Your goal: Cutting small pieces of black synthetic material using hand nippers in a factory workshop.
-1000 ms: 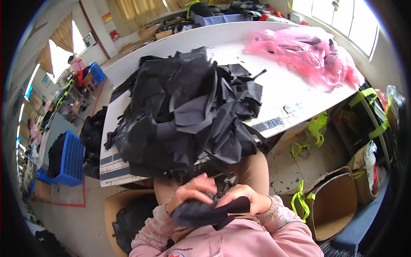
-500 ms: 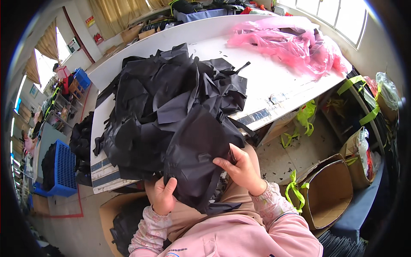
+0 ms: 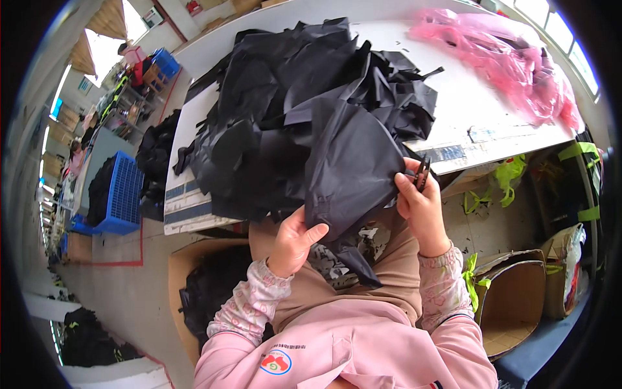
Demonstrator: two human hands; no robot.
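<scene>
A black fabric piece [image 3: 353, 162] is stretched between my two hands above my lap, its loose lower end hanging down. My left hand [image 3: 293, 245] grips its lower left edge, thumb lying on top. At the right edge my right hand [image 3: 421, 209] pinches the cloth between thumb and fingers. Small black thread snips [image 3: 422, 174] also sit in that hand, points up; part of them is hidden by the fingers. Just beyond, a large heap of black fabric pieces [image 3: 265, 97] covers much of the white table [image 3: 479, 113].
Pink plastic sheeting [image 3: 499, 61] lies at the table's far right. Cardboard boxes [image 3: 515, 305] stand to my right, and another box [image 3: 178, 279] holding black material is by my left leg. A blue crate [image 3: 124, 194] stands farther left. Bright green straps [image 3: 508, 178] hang under the table.
My view has shifted, so the table appears higher and farther right. My right hand has turned upward, and the snips now show in it. The fabric's lower end hangs between my legs.
</scene>
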